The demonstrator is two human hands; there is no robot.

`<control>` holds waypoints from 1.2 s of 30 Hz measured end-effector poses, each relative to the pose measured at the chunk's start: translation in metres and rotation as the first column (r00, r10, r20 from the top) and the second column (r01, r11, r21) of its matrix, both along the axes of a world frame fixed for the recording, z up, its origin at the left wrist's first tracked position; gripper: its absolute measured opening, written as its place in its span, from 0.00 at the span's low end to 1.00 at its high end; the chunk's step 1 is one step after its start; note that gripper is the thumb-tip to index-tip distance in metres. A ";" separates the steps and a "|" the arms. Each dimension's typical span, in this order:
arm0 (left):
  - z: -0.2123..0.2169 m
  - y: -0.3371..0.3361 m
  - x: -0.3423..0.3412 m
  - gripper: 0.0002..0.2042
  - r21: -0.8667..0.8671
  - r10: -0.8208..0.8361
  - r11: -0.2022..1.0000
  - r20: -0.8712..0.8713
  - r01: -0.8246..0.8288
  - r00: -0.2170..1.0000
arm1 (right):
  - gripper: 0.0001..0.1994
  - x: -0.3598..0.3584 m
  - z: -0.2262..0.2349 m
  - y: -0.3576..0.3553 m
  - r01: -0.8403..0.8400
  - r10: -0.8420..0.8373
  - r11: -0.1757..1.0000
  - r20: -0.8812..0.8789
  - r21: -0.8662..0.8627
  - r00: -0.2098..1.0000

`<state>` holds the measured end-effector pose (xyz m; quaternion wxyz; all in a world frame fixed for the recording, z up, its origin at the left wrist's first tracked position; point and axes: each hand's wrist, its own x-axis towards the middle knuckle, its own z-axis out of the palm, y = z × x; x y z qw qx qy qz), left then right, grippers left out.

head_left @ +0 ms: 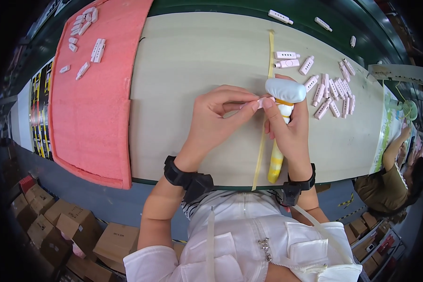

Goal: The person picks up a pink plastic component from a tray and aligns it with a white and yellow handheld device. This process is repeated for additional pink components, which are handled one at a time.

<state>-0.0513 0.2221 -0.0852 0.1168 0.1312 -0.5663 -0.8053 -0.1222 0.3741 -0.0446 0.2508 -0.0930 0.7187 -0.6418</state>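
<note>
Pale-pink pc. [261, 103], seemingly mid-job over yellow tape [260, 152], was pinched in closed fingertips, your L hand [211, 113] & R hand [291, 134], R also gripping mallet-like tool [285, 90]; loose pcs. [307, 65] flanked tape, finished count unclear.

one mallet [285, 90], two black wristbands [198, 185]

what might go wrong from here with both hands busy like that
The left hand and right hand pinch a small pale piece between them, so it might slip. The right hand also holds a mallet-like tool, which could slip too. Loose pale pink sticks lie near that hand and might get knocked.
</note>
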 end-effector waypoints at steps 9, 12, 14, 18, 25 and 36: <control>0.000 0.006 0.000 0.06 -0.085 0.048 0.995 -0.003 -0.048 0.999 | 0.25 0.001 -0.015 0.002 0.013 -0.008 1.000 -0.175 0.027 0.985; -0.001 -0.005 0.001 0.13 -0.515 0.000 0.857 -0.036 -0.018 0.999 | 0.23 -0.004 -0.012 0.005 -0.032 0.056 0.989 -0.164 0.145 0.985; 0.000 -0.007 0.001 0.15 -0.642 0.027 0.765 -0.039 -0.046 0.999 | 0.22 -0.006 -0.003 0.006 -0.033 0.053 0.983 -0.109 0.178 0.993; -0.003 -0.009 0.001 0.22 -0.831 0.100 0.548 -0.048 -0.095 0.994 | 0.19 0.000 0.011 0.003 -0.031 0.053 0.977 -0.099 0.213 0.994; -0.004 -0.006 0.000 0.24 -0.744 0.141 0.660 -0.009 -0.101 0.990 | 0.16 0.006 -0.029 0.001 -0.050 0.230 0.960 -0.669 0.276 0.707; 0.004 -0.018 0.000 0.08 -0.589 0.073 0.807 0.030 -0.041 0.997 | 0.19 -0.006 -0.009 0.005 0.045 -0.058 0.995 0.161 0.086 0.985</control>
